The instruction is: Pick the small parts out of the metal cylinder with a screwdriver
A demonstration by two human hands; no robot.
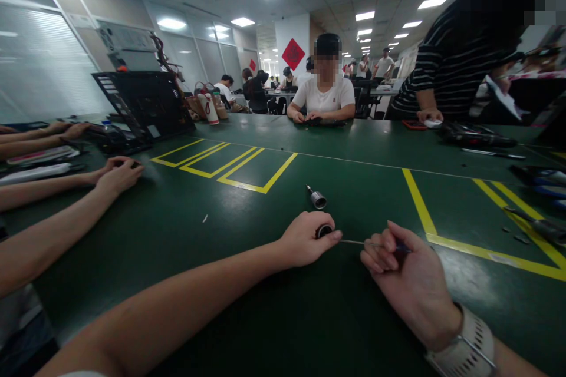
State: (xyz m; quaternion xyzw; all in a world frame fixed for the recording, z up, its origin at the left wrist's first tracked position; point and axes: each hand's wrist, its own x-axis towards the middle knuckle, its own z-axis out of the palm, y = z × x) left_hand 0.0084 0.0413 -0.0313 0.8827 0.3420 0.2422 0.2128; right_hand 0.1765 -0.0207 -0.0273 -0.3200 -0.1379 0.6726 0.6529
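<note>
My left hand (307, 238) is closed around a small round part (324, 230) with a dark face and a lighter rim. My right hand (400, 271), palm turned up and a watch on its wrist, grips a thin screwdriver (354, 241). The screwdriver's slim shaft runs left to my left thumb, beside the round part; whether its tip touches the part I cannot tell. Most of its handle is hidden by my fingers. Just beyond my left hand, a metal nut-driver-like bit (316, 196) with a wide cup and narrow shank lies on the green table (247, 218).
Yellow tape (265, 189) marks boxes on the table. At right lie a dark tool (542, 225) and small dark bits (522, 240). A neighbour's hands (119, 174) are at left, near a black device (141, 103). One person (325, 94) sits opposite; another leans in at right.
</note>
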